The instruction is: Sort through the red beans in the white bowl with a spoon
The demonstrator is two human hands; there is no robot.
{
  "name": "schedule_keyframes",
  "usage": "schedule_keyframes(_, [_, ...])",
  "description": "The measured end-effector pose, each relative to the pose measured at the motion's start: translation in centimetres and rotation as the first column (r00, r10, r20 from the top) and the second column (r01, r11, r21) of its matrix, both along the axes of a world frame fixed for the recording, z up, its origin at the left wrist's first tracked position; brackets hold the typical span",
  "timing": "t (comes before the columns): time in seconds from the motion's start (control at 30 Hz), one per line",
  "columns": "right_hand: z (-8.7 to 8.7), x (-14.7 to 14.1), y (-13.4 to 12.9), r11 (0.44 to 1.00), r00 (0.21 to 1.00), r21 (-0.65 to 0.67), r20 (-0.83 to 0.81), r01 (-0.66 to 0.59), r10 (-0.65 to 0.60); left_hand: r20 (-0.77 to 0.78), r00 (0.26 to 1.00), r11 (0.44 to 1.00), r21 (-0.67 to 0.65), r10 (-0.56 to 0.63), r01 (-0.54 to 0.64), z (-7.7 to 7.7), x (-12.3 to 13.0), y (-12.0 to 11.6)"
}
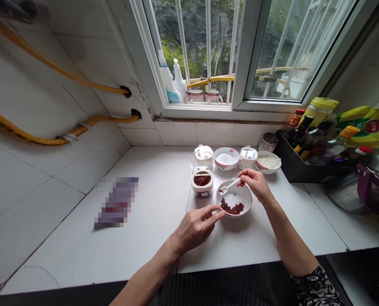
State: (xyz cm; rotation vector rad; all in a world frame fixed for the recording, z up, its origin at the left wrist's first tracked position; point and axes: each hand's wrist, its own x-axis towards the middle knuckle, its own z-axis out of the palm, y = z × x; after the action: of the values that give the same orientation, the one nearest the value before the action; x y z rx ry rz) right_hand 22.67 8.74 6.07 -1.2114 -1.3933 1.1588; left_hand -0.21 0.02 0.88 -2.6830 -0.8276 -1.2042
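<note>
My right hand pinches the handle of a small white spoon, whose scoop end is over a white bowl with a pink rim. A few dark grains cling to the spoon. Reddish-brown peppercorns lie along the near side of the bowl. At the bowl's left rim, the fingers of my left hand hold its edge. Just left of the bowl stands a square seasoning jar, lid raised, filled with the same peppercorns.
Behind sit a bowl of white granules, lidded jars and a bowl of pale flakes. A black bin of bottles and a metal pot stand right. A blurred packet lies left on the white counter.
</note>
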Motion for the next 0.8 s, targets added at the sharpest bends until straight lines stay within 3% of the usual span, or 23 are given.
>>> schedule_keyframes(0.13, [0.4, -1.7, -0.1, 0.984, 0.997, 0.161, -0.01, 0.08, -0.079, 0.007, 1.0, 1.0, 0.014, -0.001, 0.0, 0.2, 0.1, 0.0])
schedule_keyframes(0.23, [0.8, -3.5, -0.7, 0.926, 0.99, 0.367, 0.068, 0.087, -0.12, 0.016, 1.0, 1.0, 0.03, 0.0, 0.0, 0.3, 0.2, 0.0])
schedule_keyframes(0.37, [0.8, -4.9, -1.6, 0.725, 0.925, 0.685, 0.315, -0.069, -0.21, 0.017, 1.0, 0.999, 0.036, 0.008, -0.009, 0.5, 0.3, 0.0])
schedule_keyframes(0.43, [0.9, -5.1, -2.0, 0.631, 0.88, 0.756, 0.407, -0.173, -0.247, 0.015, 1.0, 0.999, 0.037, 0.019, -0.019, 0.5, 0.3, 0.0])
schedule_keyframes(0.53, [1.2, -4.6, -2.3, 0.562, 0.854, 0.8, 0.431, -0.211, -0.293, 0.014, 1.0, 0.999, 0.036, 0.02, -0.021, 0.5, 0.3, 0.0])
schedule_keyframes(0.63, [1.7, -3.2, -2.2, 0.573, 0.85, 0.807, 0.397, -0.142, -0.347, 0.006, 1.0, 0.999, 0.03, 0.016, -0.016, 0.5, 0.2, 0.0])
schedule_keyframes(0.73, [1.8, -1.0, -1.8, 0.657, 0.828, 0.747, 0.432, -0.106, -0.358, -0.002, 1.0, 1.0, 0.007, 0.011, -0.011, 0.4, 0.1, -0.1])
schedule_keyframes(0.8, [1.5, 0.4, -1.4, 0.726, 0.789, 0.671, 0.526, -0.154, -0.319, -0.002, 1.0, 1.0, -0.003, 0.006, -0.006, 0.3, 0.1, -0.1])
